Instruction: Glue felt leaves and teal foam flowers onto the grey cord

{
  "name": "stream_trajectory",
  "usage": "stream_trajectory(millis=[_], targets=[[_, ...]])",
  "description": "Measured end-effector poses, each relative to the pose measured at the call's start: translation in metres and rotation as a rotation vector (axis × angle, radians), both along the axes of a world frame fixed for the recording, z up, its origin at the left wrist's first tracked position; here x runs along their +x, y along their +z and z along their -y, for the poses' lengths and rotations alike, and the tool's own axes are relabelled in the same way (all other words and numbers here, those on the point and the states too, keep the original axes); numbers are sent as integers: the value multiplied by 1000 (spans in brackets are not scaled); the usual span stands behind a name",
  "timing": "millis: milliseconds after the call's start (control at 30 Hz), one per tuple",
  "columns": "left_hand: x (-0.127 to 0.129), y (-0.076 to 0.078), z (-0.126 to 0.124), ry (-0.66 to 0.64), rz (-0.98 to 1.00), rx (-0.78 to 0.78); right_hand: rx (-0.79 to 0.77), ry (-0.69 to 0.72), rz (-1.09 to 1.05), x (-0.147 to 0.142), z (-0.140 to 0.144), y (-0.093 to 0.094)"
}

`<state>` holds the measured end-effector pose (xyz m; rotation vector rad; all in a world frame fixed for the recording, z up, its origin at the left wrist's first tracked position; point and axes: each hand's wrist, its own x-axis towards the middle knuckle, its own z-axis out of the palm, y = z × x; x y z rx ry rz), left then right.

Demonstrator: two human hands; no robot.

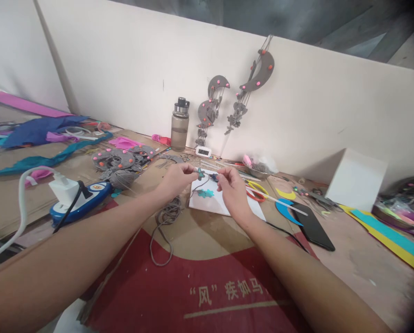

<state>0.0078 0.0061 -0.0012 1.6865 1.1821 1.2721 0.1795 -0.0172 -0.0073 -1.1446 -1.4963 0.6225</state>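
My left hand [181, 179] is closed, pinching a small teal felt flower [200, 174] at its fingertips. Facing it, my right hand [235, 192] is closed with thumb and forefinger on a small dark blue piece [213, 177]. A grey cord runs near both pieces; whether it passes through them is too small to tell. Below the hands, teal flower cutouts [205, 193] lie on a white sheet [207, 207]. The loose coil of grey cord [168, 210] rests on the cardboard, left of the sheet.
Orange-and-yellow scissors [257, 190], a blue crescent [286, 211] and a black phone [313, 226] lie to the right. A water bottle [180, 127] stands at the back. Grey moon hangings [264, 71] hang on the wall. At left sits a blue power strip [84, 203] with a white plug.
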Motion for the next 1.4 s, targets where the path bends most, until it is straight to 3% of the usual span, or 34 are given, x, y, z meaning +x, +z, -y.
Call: stream_trajectory(millis=[233,367,467,567,667,833,1067,1133,1267,1400], targets=[[-14,-11,-20,-6,135,-64,78,-88,144,28,-14,10],[-19,-15,-26,-40,183,-112,68,-213,533,41,-21,9],[-20,-14,-27,-30,179,-109,-99,-340,927,46,-22,7],[-21,-13,-26,-14,176,-114,-302,-349,1026,49,-23,2],[-20,-13,-25,1,195,-114,-353,-308,968,51,-26,-5],[-20,-21,-28,-10,245,-128,-352,-357,776,52,-32,-10],[-22,-23,-32,31,256,-177,-165,-377,441,33,-32,-11],[-23,-22,-34,43,252,-168,-117,-309,316,24,-27,-13],[-25,-24,-38,42,253,-156,-28,-43,2,7,-13,-16],[-24,-23,-36,52,261,-180,10,108,-26,-1,-3,-16]])
